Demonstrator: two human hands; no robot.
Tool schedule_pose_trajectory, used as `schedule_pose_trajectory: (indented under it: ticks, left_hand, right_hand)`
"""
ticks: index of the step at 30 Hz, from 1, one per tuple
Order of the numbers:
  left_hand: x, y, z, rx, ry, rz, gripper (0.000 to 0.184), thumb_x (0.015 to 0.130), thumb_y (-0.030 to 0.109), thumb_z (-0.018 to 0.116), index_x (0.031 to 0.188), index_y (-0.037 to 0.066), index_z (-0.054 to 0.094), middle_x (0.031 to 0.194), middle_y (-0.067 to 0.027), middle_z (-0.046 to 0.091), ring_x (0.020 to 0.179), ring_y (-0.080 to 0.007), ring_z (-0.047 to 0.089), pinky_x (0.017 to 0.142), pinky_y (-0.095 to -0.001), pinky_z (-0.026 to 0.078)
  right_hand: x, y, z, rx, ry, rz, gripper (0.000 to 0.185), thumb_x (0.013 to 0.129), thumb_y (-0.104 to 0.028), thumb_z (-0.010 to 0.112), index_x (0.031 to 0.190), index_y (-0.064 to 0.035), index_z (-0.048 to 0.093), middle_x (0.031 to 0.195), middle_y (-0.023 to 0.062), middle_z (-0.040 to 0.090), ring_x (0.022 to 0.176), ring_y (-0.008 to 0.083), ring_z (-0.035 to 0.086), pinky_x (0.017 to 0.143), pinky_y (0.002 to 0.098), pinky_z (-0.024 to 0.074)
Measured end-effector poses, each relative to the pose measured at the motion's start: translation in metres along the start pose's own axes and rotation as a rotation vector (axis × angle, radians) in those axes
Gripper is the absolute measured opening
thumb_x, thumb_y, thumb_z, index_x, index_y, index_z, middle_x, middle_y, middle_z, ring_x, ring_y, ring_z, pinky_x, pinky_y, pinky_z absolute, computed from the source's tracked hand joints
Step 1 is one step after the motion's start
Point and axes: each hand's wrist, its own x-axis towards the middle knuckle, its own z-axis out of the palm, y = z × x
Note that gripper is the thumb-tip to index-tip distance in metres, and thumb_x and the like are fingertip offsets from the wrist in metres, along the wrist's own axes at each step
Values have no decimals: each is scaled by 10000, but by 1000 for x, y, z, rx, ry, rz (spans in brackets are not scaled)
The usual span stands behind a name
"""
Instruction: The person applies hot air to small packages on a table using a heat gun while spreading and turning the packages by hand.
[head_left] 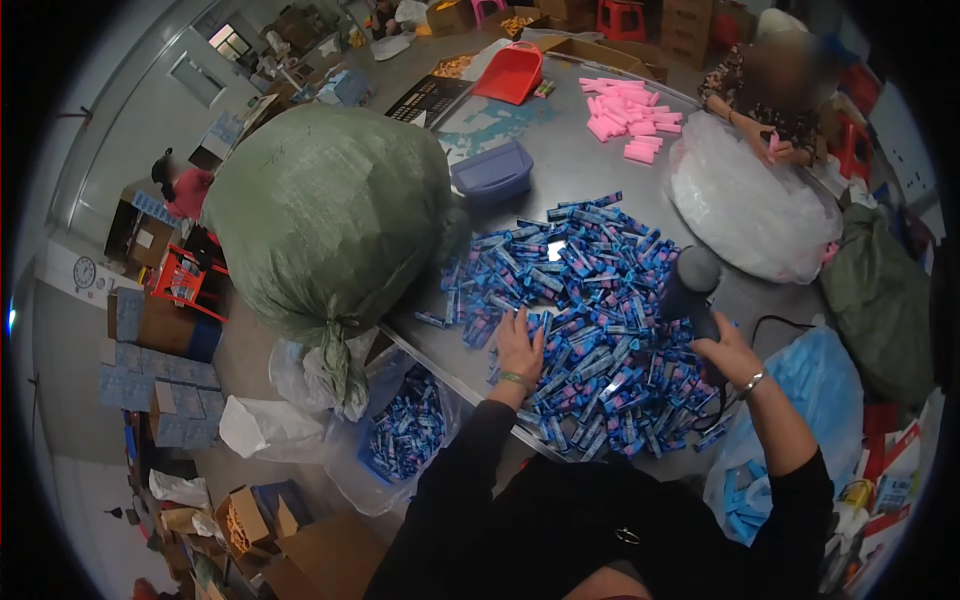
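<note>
A large pile of small blue printed, wrapped packets [590, 350] covers the near part of the metal table. My left hand [519, 349] rests at the pile's left side, fingers apart on the packets, gripping none that I can see. In my right hand [730, 354] is a dark hair dryer [686, 290] with a grey round end, held upright above the pile's right side. My fingers wrap round its handle. Some packets behind the dryer are hidden.
A big green sack [330, 210] and a blue bin [492, 174] stand left. Pink pieces [630, 115], a red scoop [510, 73] and a clear bag [750, 200] lie farther back, near a seated co-worker. Below the table's left edge hangs a packet-filled bag [405, 430]; a blue bag [800, 400] is right.
</note>
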Motion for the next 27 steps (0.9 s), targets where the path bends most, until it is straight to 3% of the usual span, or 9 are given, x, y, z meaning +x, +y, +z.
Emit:
schedule_pose_trajectory:
  ticks: [4, 11, 14, 16, 17, 20, 22, 26, 27]
  left_hand:
    - [0, 22, 10, -37, -40, 13, 531, 908, 270, 576, 1367, 50, 424, 1375, -247, 411, 1271, -424, 387, 1052, -489, 320]
    - [-41, 64, 38, -71, -257, 232, 604, 896, 341, 589, 1386, 39, 409, 1418, -261, 368, 1320, -442, 333, 1092, -515, 265]
    - [-59, 87, 42, 125, -479, 258, 673, 899, 482, 535, 1425, 92, 383, 1460, -289, 304, 1373, -459, 255, 1123, -564, 166]
    - [-67, 96, 43, 151, -463, 303, 680, 897, 477, 542, 1439, 107, 366, 1473, -290, 281, 1378, -458, 244, 1128, -556, 164]
    - [-71, 99, 43, 177, -450, 349, 688, 895, 472, 550, 1453, 122, 349, 1485, -291, 258, 1384, -458, 232, 1133, -549, 162]
    - [-82, 100, 46, 94, -542, 490, 701, 895, 467, 555, 1470, 141, 322, 1503, -278, 230, 1392, -458, 215, 1136, -541, 166]
    - [-90, 100, 45, 42, -582, 538, 705, 892, 451, 570, 1476, 153, 311, 1513, -268, 208, 1404, -446, 193, 1137, -535, 174]
    - [-117, 100, 25, 18, -619, 594, 717, 873, 399, 620, 1478, 173, 309, 1519, -248, 206, 1417, -418, 190, 1144, -520, 175]
    - [-122, 100, 14, 92, -685, 619, 714, 868, 382, 631, 1476, 181, 315, 1520, -239, 214, 1416, -411, 201, 1145, -514, 178]
  right_hand:
    - [-8, 2, 1, 0, -222, -68, 458, 815, -198, 646, 1179, 4, 453, 748, 73, 576, 513, 153, 576, 460, 307, 497]
    - [-26, 39, -45, 148, 273, -110, 506, 803, -175, 642, 1228, 14, 444, 726, 56, 551, 498, 145, 569, 453, 289, 482]
    - [-85, 36, -50, 87, 66, -11, 459, 806, -172, 634, 1189, 4, 451, 728, 59, 548, 495, 148, 573, 446, 287, 483]
    - [-108, 35, -55, 115, -225, 147, 431, 808, -174, 626, 1165, -15, 446, 724, 59, 541, 489, 153, 574, 431, 287, 479]
    - [-108, 41, -60, 117, -226, 150, 431, 808, -174, 626, 1165, -15, 446, 724, 59, 541, 489, 153, 574, 431, 287, 479]
    - [-103, 67, -72, 51, -153, 166, 423, 803, -166, 630, 1155, -25, 443, 715, 60, 534, 483, 159, 576, 417, 291, 476]
    - [-86, 75, -72, -30, 228, 105, 445, 795, -155, 640, 1168, -21, 438, 700, 56, 527, 480, 153, 570, 416, 290, 472]
    - [-63, 83, -65, 73, 311, -61, 460, 792, -154, 655, 1173, -17, 436, 714, 61, 535, 477, 146, 564, 418, 290, 469]
    - [-69, 74, -55, 82, 147, -81, 476, 792, -159, 659, 1186, -16, 434, 718, 60, 540, 477, 144, 562, 419, 289, 467]
